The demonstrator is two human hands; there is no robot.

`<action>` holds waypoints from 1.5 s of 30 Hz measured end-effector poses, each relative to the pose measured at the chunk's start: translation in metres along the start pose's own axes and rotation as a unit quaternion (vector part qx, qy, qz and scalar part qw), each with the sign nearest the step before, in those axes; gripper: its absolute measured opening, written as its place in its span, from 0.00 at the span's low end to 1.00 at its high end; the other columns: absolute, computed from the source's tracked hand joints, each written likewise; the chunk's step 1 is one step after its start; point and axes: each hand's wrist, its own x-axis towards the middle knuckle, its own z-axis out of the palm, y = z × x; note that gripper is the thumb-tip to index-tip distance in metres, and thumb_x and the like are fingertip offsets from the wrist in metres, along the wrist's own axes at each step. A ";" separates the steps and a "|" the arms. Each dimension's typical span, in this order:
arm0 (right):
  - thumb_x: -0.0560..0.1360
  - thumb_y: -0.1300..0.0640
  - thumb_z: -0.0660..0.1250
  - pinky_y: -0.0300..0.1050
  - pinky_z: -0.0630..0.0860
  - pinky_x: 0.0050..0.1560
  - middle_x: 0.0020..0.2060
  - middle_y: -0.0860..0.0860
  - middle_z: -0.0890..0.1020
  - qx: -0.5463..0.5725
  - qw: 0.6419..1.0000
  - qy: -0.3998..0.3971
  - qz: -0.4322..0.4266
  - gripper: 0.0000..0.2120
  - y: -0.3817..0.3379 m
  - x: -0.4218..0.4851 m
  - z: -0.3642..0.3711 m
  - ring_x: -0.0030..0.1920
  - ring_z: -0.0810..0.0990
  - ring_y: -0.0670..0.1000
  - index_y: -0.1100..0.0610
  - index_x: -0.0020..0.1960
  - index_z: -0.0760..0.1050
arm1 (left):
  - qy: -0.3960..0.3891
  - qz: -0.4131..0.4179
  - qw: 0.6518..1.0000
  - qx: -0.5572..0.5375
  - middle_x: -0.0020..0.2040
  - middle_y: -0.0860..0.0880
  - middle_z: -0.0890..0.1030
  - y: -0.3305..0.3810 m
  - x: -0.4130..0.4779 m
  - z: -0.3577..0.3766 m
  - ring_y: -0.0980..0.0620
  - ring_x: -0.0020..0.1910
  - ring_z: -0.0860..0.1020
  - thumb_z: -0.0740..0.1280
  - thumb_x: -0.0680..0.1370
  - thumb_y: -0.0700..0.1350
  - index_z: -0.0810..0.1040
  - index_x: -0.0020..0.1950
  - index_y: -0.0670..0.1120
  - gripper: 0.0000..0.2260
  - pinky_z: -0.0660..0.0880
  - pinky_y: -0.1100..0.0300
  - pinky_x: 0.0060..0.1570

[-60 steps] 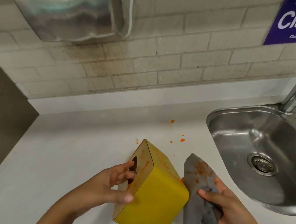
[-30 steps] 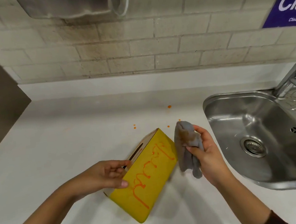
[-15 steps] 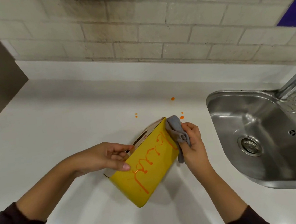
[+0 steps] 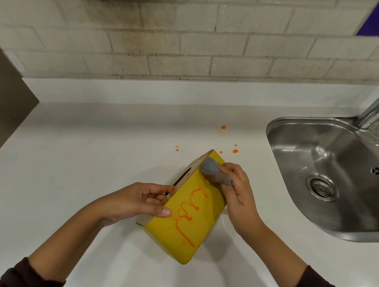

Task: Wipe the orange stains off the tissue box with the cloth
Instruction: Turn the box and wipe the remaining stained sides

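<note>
1. White counter (image 4: 91, 153) holds the tilted tissue box (image 4: 193, 234), near centre.
2. Left hand (image 4: 138, 202) grips it; right hand (image 4: 237, 189) clutches the cloth (image 4: 212, 171).
3. Cloth now touches the box's far end: wiping starts, orange stains (image 4: 184, 216) mostly remain.

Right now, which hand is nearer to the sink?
Right. The right hand, pressing the cloth on the tissue box, lies between box and sink; the left hand grips the box's other side, farther from the sink.
</note>
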 end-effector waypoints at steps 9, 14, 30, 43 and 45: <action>0.79 0.63 0.55 0.25 0.68 0.52 0.53 0.49 0.75 0.063 0.985 0.140 0.084 0.10 -0.004 0.003 0.001 0.55 0.73 0.39 0.55 0.57 0.70 | 0.001 0.001 1.000 0.010 0.61 0.40 0.80 0.001 -0.001 0.000 0.53 0.56 0.80 0.73 0.67 0.42 0.72 0.67 0.49 0.28 0.75 0.68 0.52; 0.78 0.66 0.58 0.32 0.68 0.56 0.55 0.51 0.74 0.046 0.986 0.139 0.081 0.15 -0.008 0.002 0.018 0.56 0.73 0.45 0.54 0.63 0.70 | 0.015 -0.019 0.999 0.028 0.60 0.43 0.81 -0.006 -0.008 0.005 0.52 0.59 0.80 0.73 0.66 0.44 0.70 0.69 0.47 0.32 0.75 0.63 0.58; 0.74 0.67 0.58 0.22 0.65 0.49 0.47 0.49 0.74 0.006 0.991 0.133 0.016 0.13 -0.001 0.006 0.010 0.49 0.72 0.31 0.63 0.54 0.77 | 0.035 -0.006 0.999 0.028 0.65 0.38 0.76 -0.005 -0.001 0.007 0.45 0.64 0.75 0.70 0.71 0.39 0.70 0.70 0.46 0.27 0.71 0.58 0.64; 0.75 0.65 0.59 0.27 0.70 0.50 0.49 0.44 0.74 -0.045 0.996 0.078 -0.029 0.17 0.009 0.004 -0.011 0.50 0.73 0.35 0.53 0.61 0.74 | 0.018 0.009 1.000 0.005 0.63 0.42 0.78 -0.008 -0.001 0.005 0.49 0.61 0.78 0.72 0.68 0.44 0.71 0.68 0.49 0.29 0.74 0.66 0.58; 0.75 0.64 0.58 0.24 0.67 0.49 0.48 0.47 0.73 -0.045 0.993 0.105 -0.019 0.19 0.003 0.006 -0.003 0.49 0.73 0.35 0.51 0.64 0.72 | 0.021 0.012 1.000 0.011 0.62 0.42 0.79 -0.008 0.000 0.006 0.52 0.59 0.79 0.72 0.67 0.45 0.71 0.69 0.50 0.29 0.74 0.67 0.56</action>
